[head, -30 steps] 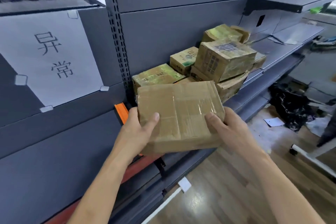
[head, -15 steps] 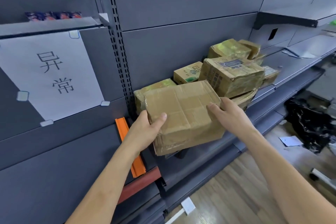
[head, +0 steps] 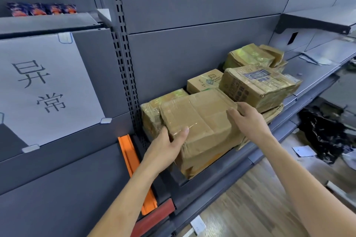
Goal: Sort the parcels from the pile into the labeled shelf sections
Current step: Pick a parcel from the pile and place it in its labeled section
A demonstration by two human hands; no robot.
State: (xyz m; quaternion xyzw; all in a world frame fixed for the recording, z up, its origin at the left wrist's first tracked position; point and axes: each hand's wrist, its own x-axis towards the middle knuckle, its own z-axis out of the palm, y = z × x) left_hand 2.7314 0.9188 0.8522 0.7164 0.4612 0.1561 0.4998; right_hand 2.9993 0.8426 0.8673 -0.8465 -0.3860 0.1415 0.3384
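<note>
Head view shows a grey metal shelf (head: 308,90) fixed on a grey back wall. A wooden floor (head: 240,208) lies below on the right, with a black bag (head: 323,134) on it. A white paper sign (head: 44,86) with two characters is taped on the left section, and an orange strip (head: 133,159) stands just beside the upright.

The brown parcel (head: 202,121) is at the near edge of the shelf, touching the pile (head: 256,84) behind it. The left hand (head: 165,148) grips its near left corner, thumb on top. The right hand (head: 248,121) holds its far right edge. Most fingers are hidden behind the parcel, and I cannot tell if its bottom rests fully on the shelf.

One second ago the parcel was held in the air before the shelf; now it is further in, against the pile.
</note>
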